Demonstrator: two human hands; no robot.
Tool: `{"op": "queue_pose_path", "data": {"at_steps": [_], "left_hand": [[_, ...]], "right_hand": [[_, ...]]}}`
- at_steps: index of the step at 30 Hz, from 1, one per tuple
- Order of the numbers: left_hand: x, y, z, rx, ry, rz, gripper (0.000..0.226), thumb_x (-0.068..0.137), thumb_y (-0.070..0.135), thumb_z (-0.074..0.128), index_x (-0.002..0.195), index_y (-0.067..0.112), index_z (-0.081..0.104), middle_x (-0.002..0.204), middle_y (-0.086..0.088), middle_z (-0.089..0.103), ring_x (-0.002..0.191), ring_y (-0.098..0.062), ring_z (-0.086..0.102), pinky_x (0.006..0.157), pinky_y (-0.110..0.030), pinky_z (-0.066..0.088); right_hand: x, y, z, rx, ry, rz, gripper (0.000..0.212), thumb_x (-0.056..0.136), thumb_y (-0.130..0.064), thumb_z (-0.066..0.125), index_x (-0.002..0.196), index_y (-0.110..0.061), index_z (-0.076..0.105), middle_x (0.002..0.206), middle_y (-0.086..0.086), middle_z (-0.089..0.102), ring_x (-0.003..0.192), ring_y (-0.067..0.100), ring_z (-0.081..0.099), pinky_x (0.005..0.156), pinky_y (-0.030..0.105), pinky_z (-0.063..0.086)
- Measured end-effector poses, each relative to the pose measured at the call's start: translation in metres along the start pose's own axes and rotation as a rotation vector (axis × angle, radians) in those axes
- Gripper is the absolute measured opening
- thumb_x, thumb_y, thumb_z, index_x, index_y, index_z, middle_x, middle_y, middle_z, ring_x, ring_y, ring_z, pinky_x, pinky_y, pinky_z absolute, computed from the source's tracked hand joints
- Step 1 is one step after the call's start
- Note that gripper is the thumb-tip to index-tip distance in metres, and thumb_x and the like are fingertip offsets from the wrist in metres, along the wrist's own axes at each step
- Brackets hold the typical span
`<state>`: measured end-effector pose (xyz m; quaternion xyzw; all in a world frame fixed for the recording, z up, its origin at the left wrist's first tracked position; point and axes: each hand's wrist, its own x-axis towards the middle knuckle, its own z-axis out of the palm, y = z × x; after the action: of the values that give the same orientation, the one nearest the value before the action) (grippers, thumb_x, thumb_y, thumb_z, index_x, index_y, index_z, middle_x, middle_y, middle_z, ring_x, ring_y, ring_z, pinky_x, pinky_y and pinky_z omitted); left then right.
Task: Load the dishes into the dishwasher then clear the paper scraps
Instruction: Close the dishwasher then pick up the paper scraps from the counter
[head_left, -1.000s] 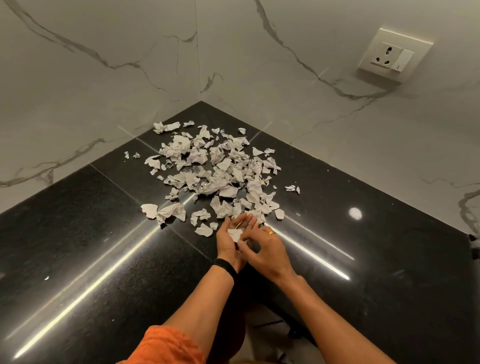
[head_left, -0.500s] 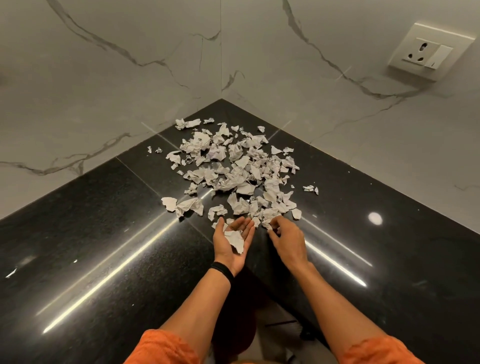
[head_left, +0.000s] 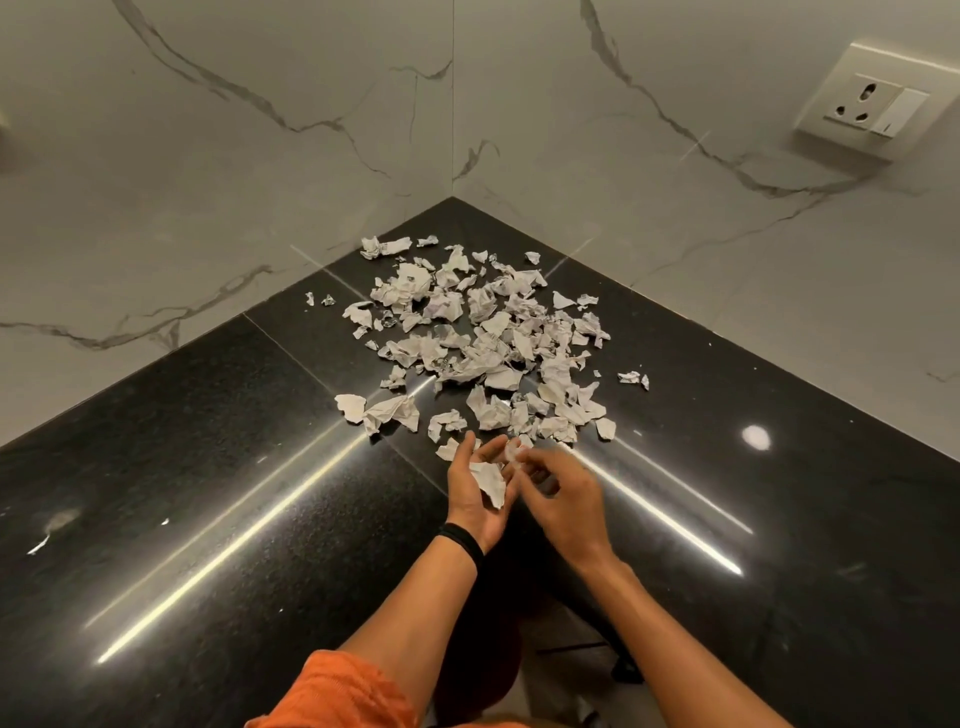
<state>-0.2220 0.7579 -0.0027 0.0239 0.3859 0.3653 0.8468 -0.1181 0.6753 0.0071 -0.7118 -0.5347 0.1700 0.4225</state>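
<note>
Cupping a torn scrap (head_left: 491, 480) in left hand (head_left: 466, 496), palm up, fingers relaxed. Pinching a small scrap (head_left: 512, 453) at right hand (head_left: 566, 493) fingertips (blurred), just above left palm. Leaving paper scraps (head_left: 493, 343) heaped on black countertop (head_left: 208, 467), near wall corner.

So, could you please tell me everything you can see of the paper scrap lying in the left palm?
The whitish torn paper scrap is crumpled and ragged-edged, roughly triangular, tapering towards the wrist. It lies in the upturned palm of the left hand, whose fingers are relaxed, not closed over it. The hand is over the polished black stone counter, just short of the scattered pile of similar scraps. The blurred right hand is close beside it; contact cannot be told.
</note>
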Motion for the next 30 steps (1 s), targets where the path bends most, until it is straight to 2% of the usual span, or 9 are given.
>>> {"op": "queue_pose_path", "data": {"at_steps": [4, 6, 9, 12, 16, 18, 23, 26, 30], "left_hand": [[0.000, 0.000, -0.001, -0.034, -0.019, -0.032, 0.043, 0.096, 0.044, 0.056, 0.101, 0.002, 0.067, 0.102, -0.017, 0.070, 0.098, -0.029, 0.069, 0.095, -0.041, 0.054], [0.001, 0.003, -0.005, -0.078, -0.016, -0.023, 0.041, 0.096, 0.041, 0.057, 0.096, 0.001, 0.068, 0.098, -0.017, 0.069, 0.095, -0.028, 0.068, 0.103, -0.039, 0.049], [0.002, 0.013, -0.015, -0.119, -0.030, -0.008, 0.039, 0.096, 0.037, 0.058, 0.096, 0.000, 0.068, 0.099, -0.017, 0.069, 0.095, -0.027, 0.069, 0.096, -0.036, 0.053], [-0.002, 0.020, -0.025, -0.147, -0.031, 0.012, 0.039, 0.096, 0.036, 0.059, 0.101, -0.002, 0.068, 0.103, -0.019, 0.070, 0.100, -0.029, 0.069, 0.092, -0.037, 0.056], [-0.004, 0.026, -0.031, -0.171, -0.017, 0.040, 0.040, 0.095, 0.036, 0.059, 0.100, -0.002, 0.068, 0.107, -0.021, 0.070, 0.104, -0.030, 0.069, 0.094, -0.038, 0.055], [-0.004, 0.029, -0.032, -0.176, -0.011, 0.046, 0.040, 0.095, 0.036, 0.059, 0.102, -0.002, 0.068, 0.112, -0.022, 0.069, 0.111, -0.032, 0.067, 0.096, -0.039, 0.054], [-0.003, 0.034, -0.031, -0.146, 0.003, 0.053, 0.041, 0.096, 0.035, 0.057, 0.108, -0.003, 0.067, 0.119, -0.023, 0.068, 0.119, -0.034, 0.063, 0.107, -0.042, 0.048], [-0.001, 0.034, -0.032, -0.129, 0.006, 0.048, 0.041, 0.096, 0.035, 0.057, 0.109, -0.002, 0.067, 0.124, -0.023, 0.066, 0.122, -0.035, 0.061, 0.110, -0.043, 0.045], [0.000, 0.030, -0.029, -0.097, 0.003, 0.030, 0.041, 0.096, 0.036, 0.057, 0.109, -0.002, 0.067, 0.125, -0.023, 0.066, 0.122, -0.034, 0.062, 0.111, -0.042, 0.044]], "right_hand": [[0.000, -0.010, 0.012, -0.048, -0.185, -0.083, 0.018, 0.090, -0.030, 0.073, 0.108, -0.029, 0.075, 0.093, -0.028, 0.059, 0.091, 0.002, 0.054, 0.078, 0.019, 0.046], [0.002, -0.011, 0.013, -0.015, -0.172, -0.081, 0.015, 0.091, -0.031, 0.071, 0.105, -0.028, 0.075, 0.093, -0.023, 0.060, 0.091, 0.004, 0.055, 0.078, 0.022, 0.048], [0.014, -0.009, 0.011, 0.048, -0.050, -0.007, 0.010, 0.093, -0.027, 0.071, 0.101, -0.024, 0.075, 0.093, -0.016, 0.065, 0.088, 0.005, 0.062, 0.075, 0.018, 0.049], [0.033, 0.003, 0.011, -0.068, -0.044, 0.082, 0.013, 0.093, -0.024, 0.071, 0.106, -0.025, 0.073, 0.099, -0.011, 0.065, 0.085, 0.000, 0.061, 0.075, 0.016, 0.048], [0.048, 0.019, 0.015, -0.300, -0.194, 0.094, 0.031, 0.095, -0.026, 0.067, 0.125, -0.023, 0.068, 0.116, -0.003, 0.063, 0.101, 0.012, 0.061, 0.092, 0.035, 0.053], [0.049, 0.022, 0.020, -0.364, -0.207, 0.077, 0.031, 0.096, -0.027, 0.065, 0.127, -0.020, 0.068, 0.118, 0.000, 0.064, 0.108, 0.017, 0.059, 0.096, 0.037, 0.050], [0.040, 0.023, 0.021, -0.343, -0.113, 0.050, 0.020, 0.097, -0.018, 0.062, 0.114, -0.017, 0.073, 0.104, -0.001, 0.069, 0.096, 0.016, 0.062, 0.085, 0.034, 0.052], [0.032, 0.022, 0.016, -0.238, 0.002, 0.115, 0.010, 0.095, -0.019, 0.066, 0.102, -0.020, 0.073, 0.094, -0.007, 0.070, 0.087, 0.009, 0.063, 0.080, 0.031, 0.054], [0.027, 0.003, 0.017, -0.045, 0.163, 0.170, 0.010, 0.093, -0.023, 0.070, 0.103, -0.023, 0.072, 0.091, -0.014, 0.069, 0.084, -0.001, 0.065, 0.076, 0.025, 0.058]]}}
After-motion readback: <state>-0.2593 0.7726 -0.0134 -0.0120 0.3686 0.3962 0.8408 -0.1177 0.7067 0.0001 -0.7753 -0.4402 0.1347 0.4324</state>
